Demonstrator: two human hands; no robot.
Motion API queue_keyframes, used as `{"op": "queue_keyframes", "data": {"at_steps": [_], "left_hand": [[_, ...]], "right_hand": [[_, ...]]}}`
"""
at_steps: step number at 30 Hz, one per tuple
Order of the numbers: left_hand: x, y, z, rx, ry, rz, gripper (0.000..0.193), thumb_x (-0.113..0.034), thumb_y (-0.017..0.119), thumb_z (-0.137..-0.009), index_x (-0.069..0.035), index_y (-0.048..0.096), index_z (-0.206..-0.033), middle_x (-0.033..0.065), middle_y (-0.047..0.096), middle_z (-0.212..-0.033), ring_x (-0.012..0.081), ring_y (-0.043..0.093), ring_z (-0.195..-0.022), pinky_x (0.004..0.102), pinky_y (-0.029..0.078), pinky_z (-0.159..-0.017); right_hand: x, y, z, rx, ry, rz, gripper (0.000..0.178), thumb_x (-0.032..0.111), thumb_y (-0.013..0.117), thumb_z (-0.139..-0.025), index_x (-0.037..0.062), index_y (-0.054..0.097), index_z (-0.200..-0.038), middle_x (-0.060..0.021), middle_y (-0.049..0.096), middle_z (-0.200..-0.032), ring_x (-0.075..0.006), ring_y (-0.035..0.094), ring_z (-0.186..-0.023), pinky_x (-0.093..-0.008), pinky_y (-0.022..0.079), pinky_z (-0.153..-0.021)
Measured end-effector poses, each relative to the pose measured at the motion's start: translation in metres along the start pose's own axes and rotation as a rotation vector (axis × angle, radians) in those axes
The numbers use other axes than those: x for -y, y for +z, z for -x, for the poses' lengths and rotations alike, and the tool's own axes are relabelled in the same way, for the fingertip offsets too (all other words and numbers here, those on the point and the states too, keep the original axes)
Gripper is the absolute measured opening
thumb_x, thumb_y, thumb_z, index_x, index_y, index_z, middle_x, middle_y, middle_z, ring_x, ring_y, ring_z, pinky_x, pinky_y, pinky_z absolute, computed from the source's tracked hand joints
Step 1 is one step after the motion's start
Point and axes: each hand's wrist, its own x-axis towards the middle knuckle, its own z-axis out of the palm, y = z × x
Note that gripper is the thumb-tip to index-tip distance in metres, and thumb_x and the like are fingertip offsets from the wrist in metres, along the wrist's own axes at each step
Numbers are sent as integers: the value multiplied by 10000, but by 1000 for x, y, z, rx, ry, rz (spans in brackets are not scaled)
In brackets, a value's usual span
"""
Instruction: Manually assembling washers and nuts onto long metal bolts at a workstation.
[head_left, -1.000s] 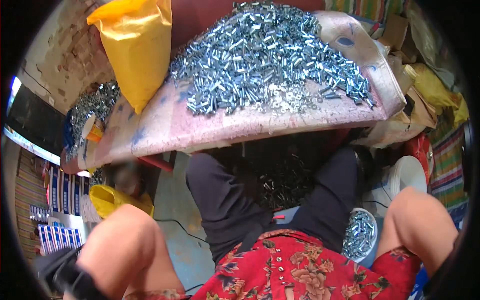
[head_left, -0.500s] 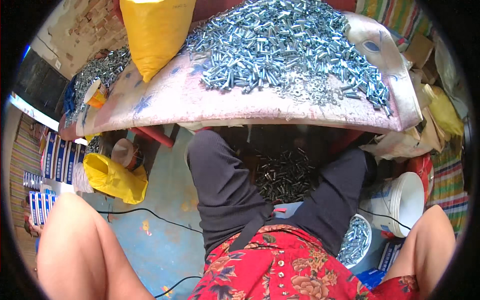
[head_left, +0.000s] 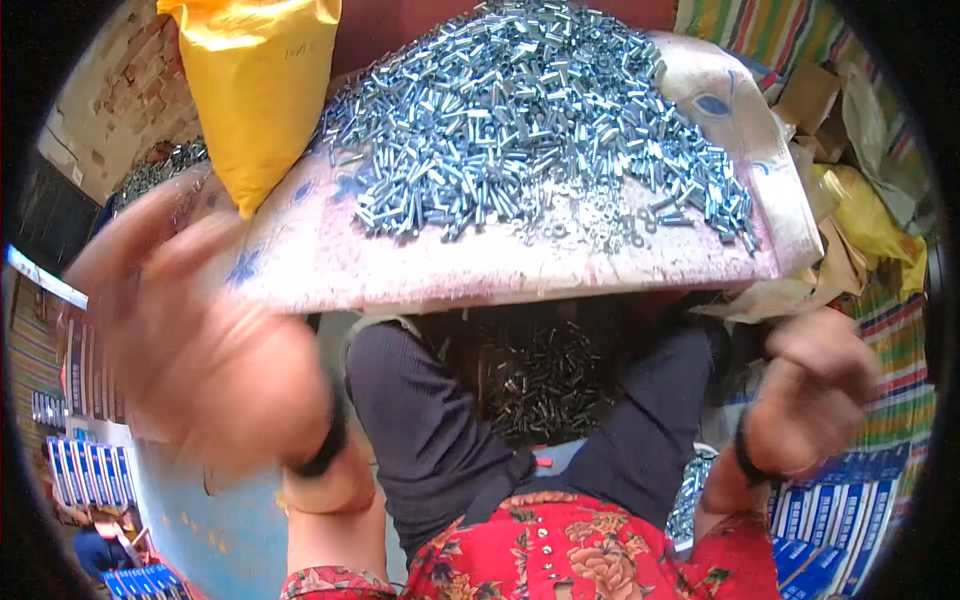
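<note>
My left hand (head_left: 205, 345) is raised at the left, in front of the table's left end and below a yellow sack (head_left: 260, 100). It is smeared by motion; its fingers look stretched apart, with nothing visible in them. Beyond my right knee, my right hand (head_left: 820, 375) is lifted at the right side. Its fingers seem bent but are too blurred to read. A large heap of shiny short metal tubes (head_left: 500, 130) covers much of the table. Small washers (head_left: 600, 215) lie loose at the heap's near edge. Neither hand touches the heap.
A pale patterned cover (head_left: 400, 280) drapes the table. Dark metal pieces (head_left: 545, 385) lie beneath it between my knees. Blue-and-white boxes (head_left: 840, 520) stand low at the right, more boxes (head_left: 90, 472) at the left. A container of metal parts (head_left: 690, 495) is partly behind my right arm.
Both hands have come up into view; before, only my bent arms showed at the lower sides. The view has shifted, so the table and sack sit further left and the table's front edge sits lower.
</note>
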Motion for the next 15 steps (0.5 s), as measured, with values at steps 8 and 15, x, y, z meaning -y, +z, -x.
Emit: {"op": "queue_keyframes", "data": {"at_steps": [8, 15], "left_hand": [[154, 137, 125, 879, -53, -308, 303, -56, 551, -778, -69, 568, -1080, 134, 565, -1063, 298, 558, -912, 352, 460, -781], [173, 147, 149, 964, -51, -436, 67, -104, 601, -715, -51, 592, -756, 90, 522, -682, 256, 534, -706, 361, 446, -615]], "right_hand": [[-118, 46, 78, 468, 614, 227, 145, 12, 578, -770, 4, 604, -912, -111, 621, -743, -202, 612, -647, -268, 465, -598], [-144, 48, 89, 564, 599, 274, 145, -1, 588, -740, 6, 609, -883, -111, 615, -725, -232, 610, -630, -292, 459, -566]]}}
